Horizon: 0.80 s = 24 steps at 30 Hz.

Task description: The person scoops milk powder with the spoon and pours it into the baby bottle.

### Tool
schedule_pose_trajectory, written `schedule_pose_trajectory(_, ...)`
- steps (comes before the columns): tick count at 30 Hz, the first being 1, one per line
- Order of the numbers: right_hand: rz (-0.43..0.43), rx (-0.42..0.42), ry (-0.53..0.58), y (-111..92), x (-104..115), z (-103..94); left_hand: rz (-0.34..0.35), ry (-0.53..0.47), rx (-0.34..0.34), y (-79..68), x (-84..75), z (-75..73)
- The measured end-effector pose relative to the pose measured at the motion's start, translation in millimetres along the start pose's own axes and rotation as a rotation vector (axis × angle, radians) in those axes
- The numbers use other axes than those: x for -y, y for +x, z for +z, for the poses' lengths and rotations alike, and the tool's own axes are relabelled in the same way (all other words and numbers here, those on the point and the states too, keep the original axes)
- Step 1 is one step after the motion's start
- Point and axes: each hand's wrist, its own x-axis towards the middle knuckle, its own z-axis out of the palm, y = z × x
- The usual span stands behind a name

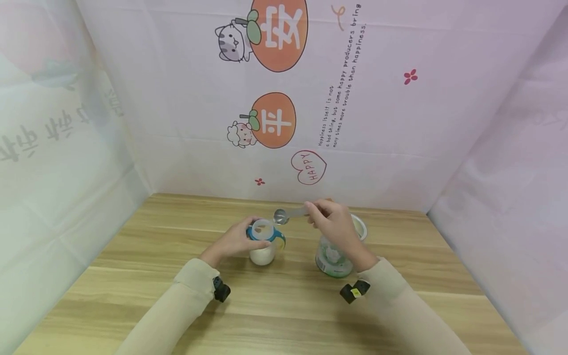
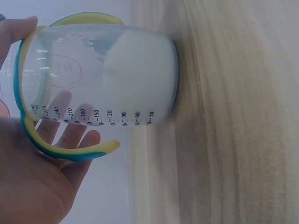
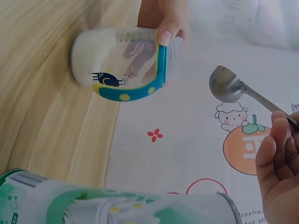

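My left hand (image 1: 236,240) grips a clear baby bottle (image 1: 262,255) around its neck, near the blue-and-yellow handles. The bottle stands upright on the table, its mouth uncovered. White powder (image 2: 138,74) fills its lower part, up to around the 120–150 marks in the left wrist view. With the thumb and fingers of my right hand (image 1: 335,224) I pinch the handle of a metal measuring scoop (image 3: 225,84). Its bowl is held just right of the bottle's mouth, slightly above it; no powder heap shows in it. Below my right hand stands an open green-and-white can (image 1: 333,259), partly covered by that hand.
The wooden table (image 1: 275,315) runs back to a white printed cloth wall (image 1: 199,162). More cloth hangs on the left and right sides. The can stands to the right of the bottle, with a gap of table between them.
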Motion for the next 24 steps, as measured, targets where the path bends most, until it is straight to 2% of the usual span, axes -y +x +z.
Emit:
schedule_pose_trajectory(8, 0.064, -0.012, 0.013, -3, 1, -12.1, 0.033, 0.033, 0.007, 1.9, -0.2, -0.3)
schedule_pose_trajectory(15, 0.135, -0.02, 0.015, -3, -1, -22.9, -0.001, 0.032, 0.006, 2.2, -8.6, 0.4)
schedule_pose_trajectory(24, 0.156, -0.026, -0.023, -7, 34, -45.6, 0.064, 0.067, -0.004, 11.6, -18.2, 3.8)
